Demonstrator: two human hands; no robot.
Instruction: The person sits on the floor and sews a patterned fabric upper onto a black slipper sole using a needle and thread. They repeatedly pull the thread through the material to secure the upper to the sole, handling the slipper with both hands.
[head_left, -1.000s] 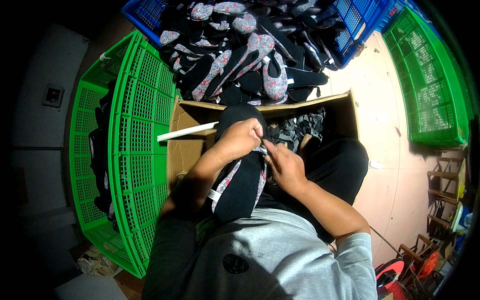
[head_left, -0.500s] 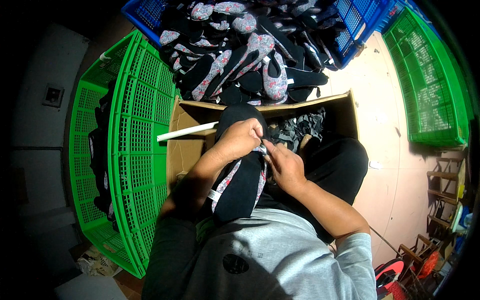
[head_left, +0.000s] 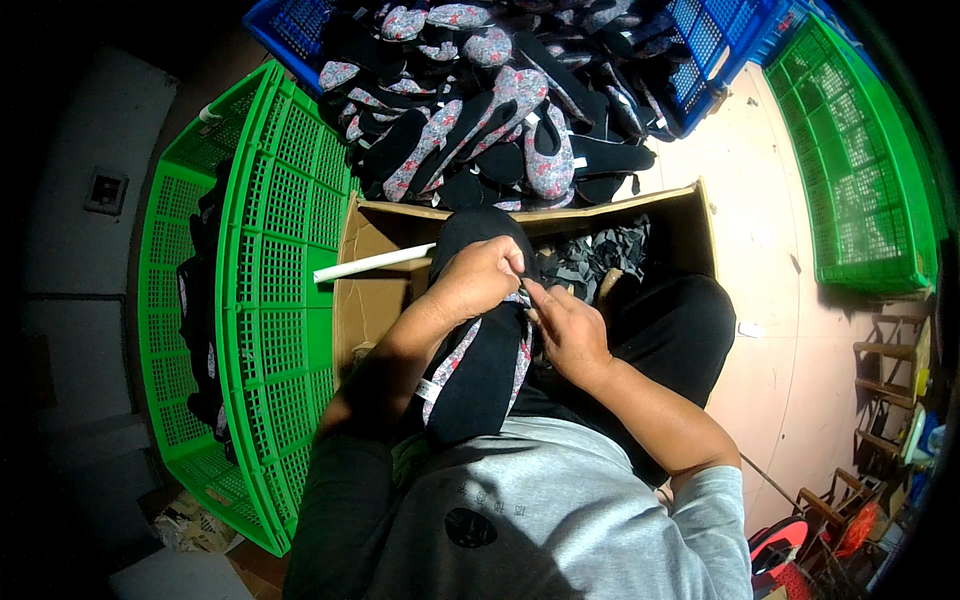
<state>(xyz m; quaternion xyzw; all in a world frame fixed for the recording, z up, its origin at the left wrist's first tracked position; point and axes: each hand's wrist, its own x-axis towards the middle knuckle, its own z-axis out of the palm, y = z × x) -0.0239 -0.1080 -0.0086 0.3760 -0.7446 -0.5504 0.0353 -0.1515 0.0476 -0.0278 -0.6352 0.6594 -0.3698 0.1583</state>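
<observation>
A slipper (head_left: pixel 478 380) with a black inside and a flowered red-and-grey border lies lengthwise over my left leg. A small white tag sticks out at its left edge. My left hand (head_left: pixel 478 280) is closed around the slipper's far part, fingers curled. Against it, my right hand (head_left: pixel 570 328) pinches at the right side of the flowered border, thumb and fingertips together. Whether a small tool sits between those fingertips is too hidden to tell. A white rod (head_left: pixel 372 264) projects leftward from beside my left hand; its other end is out of sight.
Before me stands an open cardboard box (head_left: pixel 715 235) with grey scraps (head_left: pixel 605 255) inside. Beyond it, a blue crate (head_left: pixel 700 90) and a heap of similar slippers (head_left: pixel 548 160). Green crates (head_left: pixel 285 300) stand at the left, another green crate (head_left: pixel 850 160) at the far right.
My right fingertips have shifted very slightly at the slipper's border, and a shiny spot there no longer shows. My left hand and the slipper stay in place.
</observation>
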